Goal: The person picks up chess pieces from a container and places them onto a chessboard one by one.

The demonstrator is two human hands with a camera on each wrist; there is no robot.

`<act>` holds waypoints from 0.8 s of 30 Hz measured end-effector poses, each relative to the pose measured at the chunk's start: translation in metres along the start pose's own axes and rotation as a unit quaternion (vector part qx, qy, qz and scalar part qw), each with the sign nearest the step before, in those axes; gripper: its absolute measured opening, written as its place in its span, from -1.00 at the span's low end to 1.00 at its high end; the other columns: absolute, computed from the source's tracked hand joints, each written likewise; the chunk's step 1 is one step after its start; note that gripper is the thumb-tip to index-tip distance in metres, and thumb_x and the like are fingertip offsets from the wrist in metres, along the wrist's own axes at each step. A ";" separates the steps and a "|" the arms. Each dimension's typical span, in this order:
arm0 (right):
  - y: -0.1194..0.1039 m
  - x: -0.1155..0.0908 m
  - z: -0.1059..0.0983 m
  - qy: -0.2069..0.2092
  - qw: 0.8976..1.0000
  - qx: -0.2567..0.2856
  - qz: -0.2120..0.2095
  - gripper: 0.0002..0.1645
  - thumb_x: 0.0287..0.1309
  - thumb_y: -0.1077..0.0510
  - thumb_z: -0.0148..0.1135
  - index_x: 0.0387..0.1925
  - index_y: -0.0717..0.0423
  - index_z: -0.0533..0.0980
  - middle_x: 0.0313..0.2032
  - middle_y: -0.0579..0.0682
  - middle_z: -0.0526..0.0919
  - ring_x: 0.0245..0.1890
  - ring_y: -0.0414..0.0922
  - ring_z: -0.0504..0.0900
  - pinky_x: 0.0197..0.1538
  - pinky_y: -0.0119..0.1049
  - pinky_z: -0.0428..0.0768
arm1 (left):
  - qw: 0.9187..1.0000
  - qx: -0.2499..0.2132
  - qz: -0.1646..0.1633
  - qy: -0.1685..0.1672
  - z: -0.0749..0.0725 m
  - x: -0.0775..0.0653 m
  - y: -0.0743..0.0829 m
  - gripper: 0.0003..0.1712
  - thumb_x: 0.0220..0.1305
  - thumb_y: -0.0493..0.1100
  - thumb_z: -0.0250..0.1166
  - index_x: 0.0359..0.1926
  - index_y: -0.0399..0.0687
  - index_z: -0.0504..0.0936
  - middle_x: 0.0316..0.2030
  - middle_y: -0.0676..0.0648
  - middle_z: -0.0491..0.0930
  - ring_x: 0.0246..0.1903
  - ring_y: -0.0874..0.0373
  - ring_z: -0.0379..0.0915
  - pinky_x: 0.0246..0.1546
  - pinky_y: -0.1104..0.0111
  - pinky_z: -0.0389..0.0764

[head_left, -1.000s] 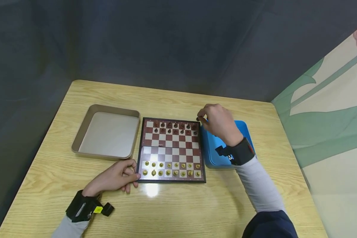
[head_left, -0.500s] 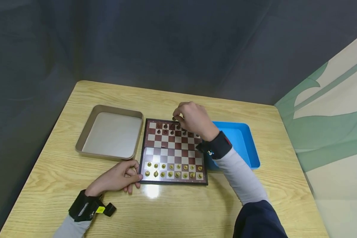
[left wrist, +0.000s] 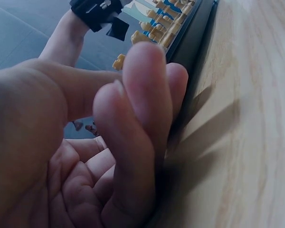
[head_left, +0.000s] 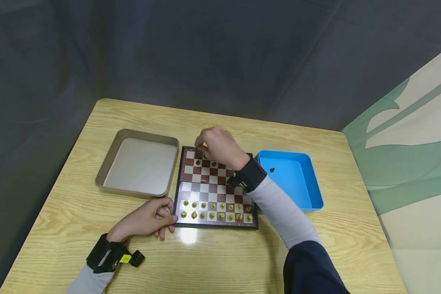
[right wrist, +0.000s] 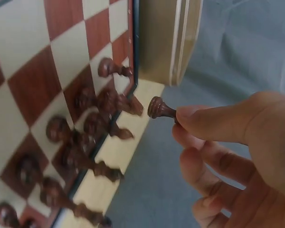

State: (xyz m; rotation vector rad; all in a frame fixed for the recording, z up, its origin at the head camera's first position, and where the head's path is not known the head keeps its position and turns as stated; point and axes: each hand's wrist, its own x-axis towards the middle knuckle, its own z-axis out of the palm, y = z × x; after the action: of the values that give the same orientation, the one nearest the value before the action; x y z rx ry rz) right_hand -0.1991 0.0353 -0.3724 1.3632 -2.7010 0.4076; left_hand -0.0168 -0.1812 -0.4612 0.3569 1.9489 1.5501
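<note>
A folding chessboard (head_left: 217, 188) with red and white squares lies on the table. My left hand (head_left: 147, 216) holds its near left corner, thumb over the rim and the other fingers curled beside it. Between thumb and index finger my right hand (head_left: 222, 148) pinches a dark brown chess piece (right wrist: 161, 109), base towards the board, just above the far row. Its top is hidden by the fingers. Other dark chess pieces (right wrist: 109, 69) stand on the far rows, partly covered by the hand in the head view. Gold chess pieces (head_left: 203, 215) fill two near rows.
Right of the board stands a blue tray (head_left: 317, 196) with one small dark piece (head_left: 272, 170) lying in it. A beige tray (head_left: 173, 143) sits to the left. Dark cloth (head_left: 220, 61) hangs behind the table (head_left: 220, 261).
My right hand has moved left along the board's far edge with the dark chess piece, from beside the blue tray, uncovering that tray. The left hand stays at the board's corner.
</note>
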 end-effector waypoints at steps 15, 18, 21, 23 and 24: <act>-0.006 0.013 0.025 -0.035 0.999 0.026 -0.010 -0.79 0.06 0.19 0.07 -0.35 -0.13 0.60 -0.37 -0.23 0.53 -0.48 -0.41 0.41 -0.53 -0.51 0.40 | 1.000 0.006 0.007 -0.003 0.002 0.001 0.001 -0.70 0.20 -0.07 0.10 -0.26 -0.21 0.29 -0.53 -0.11 0.60 -0.72 -0.04 0.48 -0.77 0.18 0.49; -0.007 0.013 0.027 -0.041 0.999 0.031 -0.010 -0.78 0.06 0.19 0.06 -0.32 -0.11 0.60 -0.35 -0.22 0.55 -0.48 -0.40 0.43 -0.56 -0.51 0.39 | 1.000 0.009 0.008 -0.005 0.002 0.000 0.002 -0.70 0.19 -0.06 0.11 -0.26 -0.20 0.29 -0.53 -0.11 0.60 -0.73 -0.03 0.48 -0.77 0.19 0.49; -0.008 0.013 0.027 -0.038 0.999 0.037 -0.011 -0.78 0.05 0.20 0.07 -0.32 -0.11 0.60 -0.33 -0.22 0.55 -0.47 -0.40 0.43 -0.57 -0.50 0.39 | 1.000 0.010 0.003 -0.005 0.002 -0.001 0.001 -0.69 0.19 -0.05 0.11 -0.25 -0.21 0.29 -0.53 -0.11 0.60 -0.72 -0.04 0.48 -0.77 0.19 0.49; -0.009 0.012 0.026 -0.034 0.999 0.039 -0.012 -0.79 0.04 0.20 0.09 -0.31 -0.11 0.59 -0.34 -0.22 0.54 -0.47 -0.40 0.42 -0.55 -0.49 0.39 | 1.000 0.010 -0.003 -0.005 0.001 -0.001 0.001 -0.68 0.19 -0.04 0.11 -0.25 -0.20 0.29 -0.52 -0.11 0.60 -0.72 -0.05 0.48 -0.76 0.19 0.49; -0.009 0.012 0.025 -0.031 0.999 0.039 -0.012 -0.79 0.04 0.20 0.10 -0.31 -0.11 0.59 -0.34 -0.22 0.53 -0.46 -0.40 0.42 -0.55 -0.49 0.40 | 1.000 0.009 -0.006 -0.005 0.001 -0.001 0.001 -0.68 0.19 -0.04 0.11 -0.25 -0.20 0.29 -0.52 -0.11 0.60 -0.71 -0.05 0.48 -0.76 0.18 0.49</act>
State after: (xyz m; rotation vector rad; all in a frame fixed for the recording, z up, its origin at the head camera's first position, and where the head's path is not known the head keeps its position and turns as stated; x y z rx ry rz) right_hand -0.1978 0.0139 -0.3924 1.4513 -2.7427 0.4802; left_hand -0.0153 -0.1804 -0.4601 0.3581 1.9549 1.5217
